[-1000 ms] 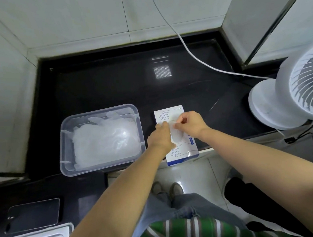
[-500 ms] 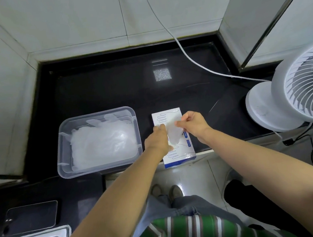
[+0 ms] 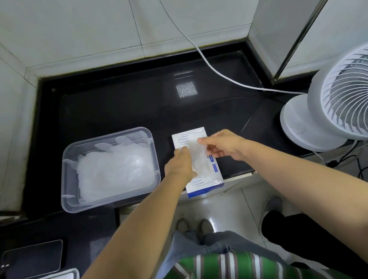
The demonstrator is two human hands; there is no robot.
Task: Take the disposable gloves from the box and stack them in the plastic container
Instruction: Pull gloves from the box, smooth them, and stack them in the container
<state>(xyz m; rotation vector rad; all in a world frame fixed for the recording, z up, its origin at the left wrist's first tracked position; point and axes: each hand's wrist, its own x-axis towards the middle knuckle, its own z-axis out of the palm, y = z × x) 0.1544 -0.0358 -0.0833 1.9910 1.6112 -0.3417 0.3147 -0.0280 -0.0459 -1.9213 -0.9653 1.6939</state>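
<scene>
White fan (image 3: 351,95), cable (image 3: 205,56), dark phone (image 3: 32,260)

Glossy black stone counter (image 3: 114,105), clear smooth plastic container (image 3: 151,155) of filmy translucent gloves (image 3: 115,169) — the box (image 3: 206,186) glossy white card, the fan (image 3: 351,95) matt white plastic.

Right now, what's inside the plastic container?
A loose pile of translucent disposable gloves fills most of the plastic container; some glove fingers point toward its far wall. Anything beneath the pile is covered, so the count cannot be told.

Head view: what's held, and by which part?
A clear disposable glove above the glove box: right hand pinches its far top corner, left hand appears to hold its left edge.
</scene>
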